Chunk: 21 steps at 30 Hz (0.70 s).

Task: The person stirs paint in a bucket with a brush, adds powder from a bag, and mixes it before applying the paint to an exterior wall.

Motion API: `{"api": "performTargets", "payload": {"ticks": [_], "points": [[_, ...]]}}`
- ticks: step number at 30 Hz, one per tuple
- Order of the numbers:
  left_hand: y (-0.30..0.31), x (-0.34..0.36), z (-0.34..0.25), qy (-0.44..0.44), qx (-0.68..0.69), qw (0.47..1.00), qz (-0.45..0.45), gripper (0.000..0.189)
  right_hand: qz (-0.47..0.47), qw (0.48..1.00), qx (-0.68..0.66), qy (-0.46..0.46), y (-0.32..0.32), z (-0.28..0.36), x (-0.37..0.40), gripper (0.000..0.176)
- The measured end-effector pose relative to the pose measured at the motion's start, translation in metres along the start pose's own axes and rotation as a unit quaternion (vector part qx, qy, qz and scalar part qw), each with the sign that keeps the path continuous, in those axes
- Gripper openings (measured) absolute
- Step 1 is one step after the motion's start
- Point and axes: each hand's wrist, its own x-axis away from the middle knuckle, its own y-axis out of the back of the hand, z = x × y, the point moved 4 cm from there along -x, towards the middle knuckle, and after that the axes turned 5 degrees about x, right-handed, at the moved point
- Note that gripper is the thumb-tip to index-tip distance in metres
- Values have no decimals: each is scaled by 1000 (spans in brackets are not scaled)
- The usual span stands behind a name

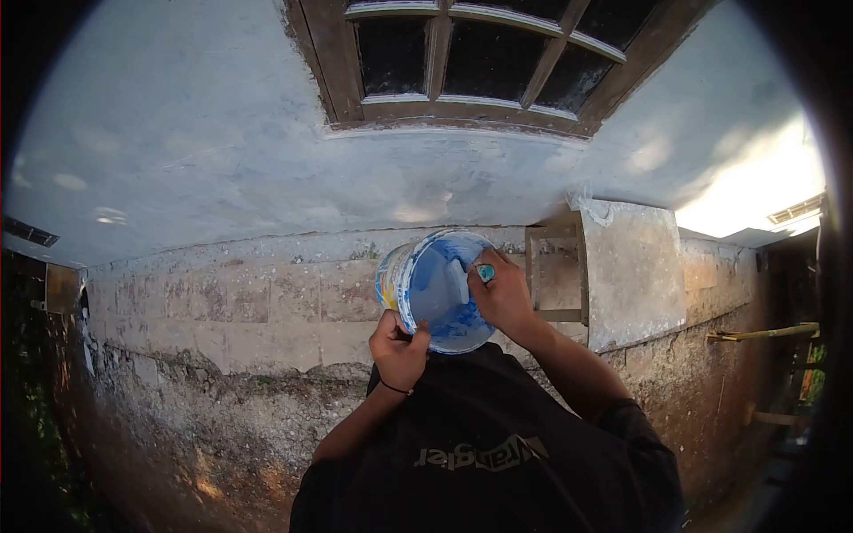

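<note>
A paint bucket is held tilted in front of my body, its rim and inner wall smeared with blue and white. Pale blue paint shows inside. My left hand grips the near left rim, thumb over the edge and fingers against the outer wall. At the right side of the opening, my right hand is closed on a paintbrush, whose paint-coated end lies inside the bucket. A turquoise round spot shows at the fingers of this hand. Part of the brush is hidden by the hand.
Ahead rises a pale blue-white wall with a brown-framed window above. A paint-spotted stool or bench stands to the right on the tiled ledge. Rough broken ground lies below the ledge. Wooden poles jut in at the far right.
</note>
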Motion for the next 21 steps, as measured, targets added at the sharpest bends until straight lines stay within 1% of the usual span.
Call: {"api": "performTargets", "payload": {"ticks": [2, 3, 4, 5, 6, 7, 9, 10, 12, 14, 16, 18, 20, 21], "points": [[2, 1, 8, -67, -42, 997, 15, 24, 3, 1000, -26, -9, -10, -1, 4, 11], [1, 1, 2, -66, -43, 997, 18, 24, 7, 998, -52, -16, -15, -3, 7, 11], [2, 1, 0, -17, -10, 1000, -2, 25, 4, 998, -52, -18, -19, -7, 11, 11], [3, 1, -2, 32, 22, 999, -23, 26, 6, 993, -109, -53, -24, -13, 15, 11], [4, 1, -5, 32, 21, 999, -22, 26, 8, 982, -166, -86, -25, -12, 16, 12], [5, 1, -7, 31, 14, 999, -16, 25, 7, 982, -167, -85, -22, -9, 17, 12], [5, 3, -11, 31, 6, 999, -12, 23, -64, 996, -47, 33, -6, 10, 20, 12], [4, 4, -13, 30, 14, 999, -11, 23, -64, 996, -47, 32, -6, 11, 22, 12], [1, 5, -12, 29, 23, 999, -7, 22, -40, 996, -5, 79, -9, 17, 24, 11], [0, 6, -11, 40, 21, 999, -10, 22, -33, 996, -25, 80, -5, 19, 25, 11], [-1, 7, -14, 28, 32, 999, -9, 22, -24, 995, -46, 85, -3, 23, 24, 11], [-1, 9, -17, 20, 41, 999, -8, 22, -10, 994, 16, 111, -5, 28, 29, 11], [0, 11, -14, 57, 50, 997, -23, 24, 4, 995, 2, 104, -6, 25, 28, 11], [0, 11, -14, 56, 50, 997, -23, 24, 18, 995, -13, 101, -6, 24, 26, 10]]}}
